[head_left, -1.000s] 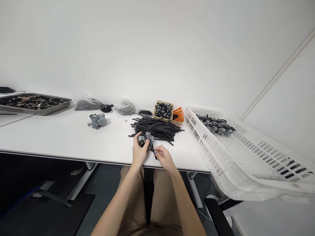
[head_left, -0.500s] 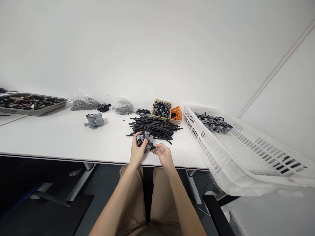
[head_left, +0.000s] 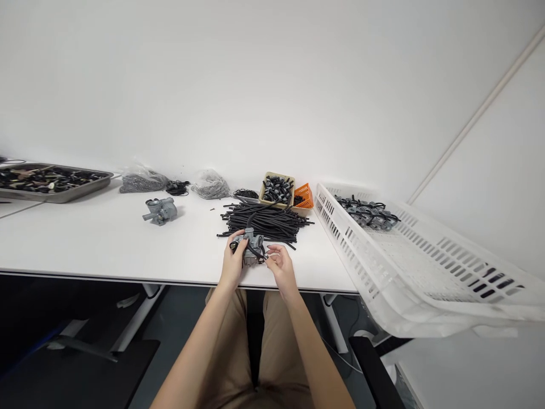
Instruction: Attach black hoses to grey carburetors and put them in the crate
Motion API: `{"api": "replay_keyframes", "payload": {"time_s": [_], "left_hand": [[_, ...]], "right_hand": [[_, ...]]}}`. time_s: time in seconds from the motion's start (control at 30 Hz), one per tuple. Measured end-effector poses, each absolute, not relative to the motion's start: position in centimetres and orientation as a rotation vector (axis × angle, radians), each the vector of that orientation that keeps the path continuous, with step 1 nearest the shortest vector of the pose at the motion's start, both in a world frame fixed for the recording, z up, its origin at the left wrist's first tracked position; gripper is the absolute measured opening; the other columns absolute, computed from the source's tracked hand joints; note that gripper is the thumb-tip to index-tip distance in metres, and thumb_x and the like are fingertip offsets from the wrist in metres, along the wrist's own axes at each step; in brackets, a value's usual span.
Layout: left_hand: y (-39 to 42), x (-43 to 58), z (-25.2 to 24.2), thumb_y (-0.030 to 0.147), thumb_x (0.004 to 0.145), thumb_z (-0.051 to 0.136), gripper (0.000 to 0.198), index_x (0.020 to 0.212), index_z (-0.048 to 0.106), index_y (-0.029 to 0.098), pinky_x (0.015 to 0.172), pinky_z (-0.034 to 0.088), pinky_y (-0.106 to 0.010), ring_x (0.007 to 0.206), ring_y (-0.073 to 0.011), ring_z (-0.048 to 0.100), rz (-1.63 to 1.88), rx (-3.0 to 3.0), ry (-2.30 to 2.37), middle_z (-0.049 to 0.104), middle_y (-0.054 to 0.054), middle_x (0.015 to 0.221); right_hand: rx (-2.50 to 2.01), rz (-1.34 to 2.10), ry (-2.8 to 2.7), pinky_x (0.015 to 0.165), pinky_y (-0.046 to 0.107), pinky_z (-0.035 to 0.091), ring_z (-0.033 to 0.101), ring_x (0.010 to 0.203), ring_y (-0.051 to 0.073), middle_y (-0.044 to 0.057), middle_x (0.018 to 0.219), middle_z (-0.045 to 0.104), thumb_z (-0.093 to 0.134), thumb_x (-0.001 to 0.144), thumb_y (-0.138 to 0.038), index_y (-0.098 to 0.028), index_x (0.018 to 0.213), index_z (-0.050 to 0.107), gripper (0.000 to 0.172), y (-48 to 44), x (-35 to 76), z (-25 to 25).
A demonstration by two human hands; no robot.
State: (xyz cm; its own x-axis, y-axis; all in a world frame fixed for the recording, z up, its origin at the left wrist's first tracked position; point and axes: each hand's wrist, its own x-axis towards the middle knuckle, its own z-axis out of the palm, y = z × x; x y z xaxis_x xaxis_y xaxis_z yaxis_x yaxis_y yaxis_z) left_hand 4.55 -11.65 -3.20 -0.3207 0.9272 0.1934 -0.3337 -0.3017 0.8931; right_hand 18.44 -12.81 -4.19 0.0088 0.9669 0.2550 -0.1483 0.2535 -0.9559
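One metal part (head_left: pixel 255 241) sits in the grip of the left hand (head_left: pixel 233 262) over the tabletop (head_left: pixel 191 250), tube pile (head_left: pixel 272 222) at its one o'clock; the right hand (head_left: pixel 281 268) pinches a tube (head_left: pixel 255 251) at four o'clock.

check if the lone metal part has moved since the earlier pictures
No: against the left plastic bag behind it, the lone metal part keeps its place.
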Motion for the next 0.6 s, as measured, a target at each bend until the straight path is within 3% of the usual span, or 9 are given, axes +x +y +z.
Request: {"api": "replay_keyframes", "payload": {"time_s": [0.13, 0.27, 0.4, 0.6], "left_hand": [[-12.0, 4.4, -2.4, 0.056, 0.074, 0.066, 0.052, 0.111, 0.061, 0.02, 0.068, 0.052, -0.031, 0.08, -0.0208, 0.066, 1.7, 0.724, 0.896, 0.07, -0.004, 0.096], [-12.3, 4.3, -1.9, 0.064, 0.082, 0.05, 0.054, 0.112, 0.061, 0.021, 0.06, 0.052, -0.032, 0.074, -0.0234, 0.069, 1.601, 0.594, 0.832, 0.072, -0.004, 0.086], [-11.9, 4.3, -3.0, 0.061, 0.083, 0.053, 0.051, 0.111, 0.061, 0.019, 0.073, 0.055, -0.034, 0.087, -0.0244, 0.07, 1.63, 0.722, 0.802, 0.073, -0.006, 0.097], [-10.9, 4.1, -4.5, 0.06, 0.083, 0.057, 0.052, 0.112, 0.065, 0.018, 0.089, 0.052, -0.037, 0.11, -0.0285, 0.064, 1.614, 1.114, 0.893, 0.069, -0.011, 0.116]], "right_hand": [[-0.866, 1.09, -1.26, 0.072, 0.029, 0.047, 0.058, 0.082, 0.017, 0.005, 0.105, 0.061, 0.071, 0.071, -0.031, -0.023, 0.108, 0.059, 0.04, -13.2, 18.8, -4.0], [-0.856, 1.025, -1.411, 0.083, 0.035, 0.05, 0.059, 0.096, 0.021, 0.009, 0.124, 0.058, 0.075, 0.074, -0.031, -0.027, 0.131, 0.05, 0.063, -13.8, 18.2, -4.1], [-0.898, 0.939, -1.453, 0.096, 0.04, 0.049, 0.058, 0.11, 0.024, 0.01, 0.135, 0.054, 0.079, 0.07, -0.026, -0.03, 0.144, 0.039, 0.084, -14.2, 16.9, -4.2], [-0.987, 0.951, -1.365, 0.087, 0.035, 0.054, 0.067, 0.099, 0.023, 0.008, 0.12, 0.066, 0.081, 0.065, -0.021, -0.027, 0.133, 0.05, 0.075, -13.4, 17.0, -3.9]]}}
